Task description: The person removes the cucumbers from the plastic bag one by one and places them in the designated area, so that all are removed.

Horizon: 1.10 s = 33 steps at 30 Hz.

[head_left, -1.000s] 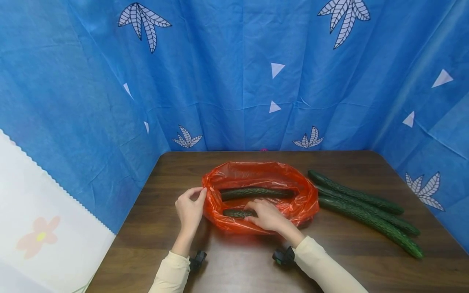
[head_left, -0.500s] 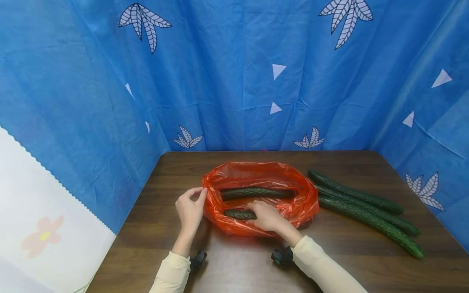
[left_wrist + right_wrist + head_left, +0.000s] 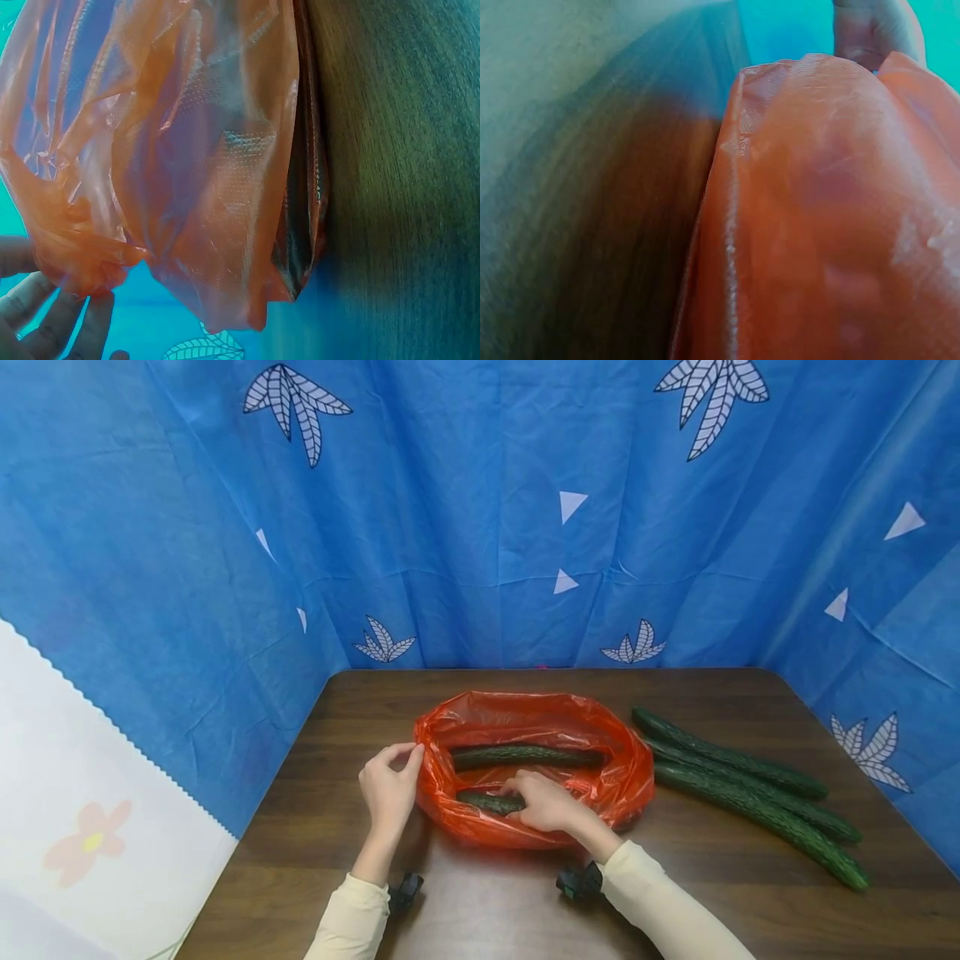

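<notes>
A red plastic bag [image 3: 525, 710] lies with its mouth spread on the table, one cucumber [image 3: 525, 756] along its back inside. My left hand [image 3: 390, 785] pinches the bag's left rim; the left wrist view shows those fingers at the bunched plastic [image 3: 82, 247]. Inside the front of the bag, my right hand [image 3: 551, 802] has its fingers curled round the right part of a second cucumber [image 3: 487, 802], whose right end is hidden by the hand. The right wrist view shows mostly bag film [image 3: 817, 210], with part of a hand [image 3: 877, 34] at its top.
Several cucumbers [image 3: 765, 810] lie side by side at the right of the bag, pointing toward the front right. The brown wooden table [image 3: 480, 910] meets a blue curtain [image 3: 465, 527] behind. A dark device [image 3: 405, 893] sits at each wrist.
The front cucumber's right side has shifted slightly toward the front with my right hand, and the bag's front rim bulges a little nearer. My left hand stays in place.
</notes>
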Available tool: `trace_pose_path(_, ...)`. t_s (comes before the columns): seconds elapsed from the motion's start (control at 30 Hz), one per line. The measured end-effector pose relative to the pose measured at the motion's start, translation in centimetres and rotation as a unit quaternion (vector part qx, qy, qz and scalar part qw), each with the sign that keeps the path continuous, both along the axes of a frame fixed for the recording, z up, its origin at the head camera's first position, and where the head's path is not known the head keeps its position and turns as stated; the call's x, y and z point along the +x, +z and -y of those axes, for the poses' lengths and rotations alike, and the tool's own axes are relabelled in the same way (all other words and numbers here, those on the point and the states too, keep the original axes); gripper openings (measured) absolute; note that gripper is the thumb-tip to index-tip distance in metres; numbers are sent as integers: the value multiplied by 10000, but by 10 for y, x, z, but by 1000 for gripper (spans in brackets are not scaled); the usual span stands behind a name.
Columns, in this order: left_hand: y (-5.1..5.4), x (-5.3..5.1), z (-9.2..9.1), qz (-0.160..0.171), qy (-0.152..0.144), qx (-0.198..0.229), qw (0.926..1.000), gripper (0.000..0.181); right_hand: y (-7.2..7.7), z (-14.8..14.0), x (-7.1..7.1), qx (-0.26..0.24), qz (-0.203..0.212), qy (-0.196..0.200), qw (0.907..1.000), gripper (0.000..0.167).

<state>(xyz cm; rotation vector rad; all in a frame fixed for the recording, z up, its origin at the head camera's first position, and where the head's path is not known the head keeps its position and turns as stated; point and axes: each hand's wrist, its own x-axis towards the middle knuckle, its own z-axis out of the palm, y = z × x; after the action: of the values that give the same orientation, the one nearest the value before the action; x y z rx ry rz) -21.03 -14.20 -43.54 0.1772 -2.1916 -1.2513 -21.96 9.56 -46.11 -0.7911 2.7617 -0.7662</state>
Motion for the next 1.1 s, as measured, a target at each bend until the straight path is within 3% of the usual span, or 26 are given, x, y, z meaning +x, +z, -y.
trace_pose_path(0.6,-3,3,-1,-68,68,-6,10000,17,3,-11,-1,-833,-10,23,9965,31)
trace_pose_path(0.83,-2,3,2,-142,84,-47,9999,14,8,-20,0,-1160,305,-258,9924,33)
trace_pose_path(1.1,-2,5,6,-204,88,12,9998,14,11,-28,2,-1288,386,-484,9897,34)
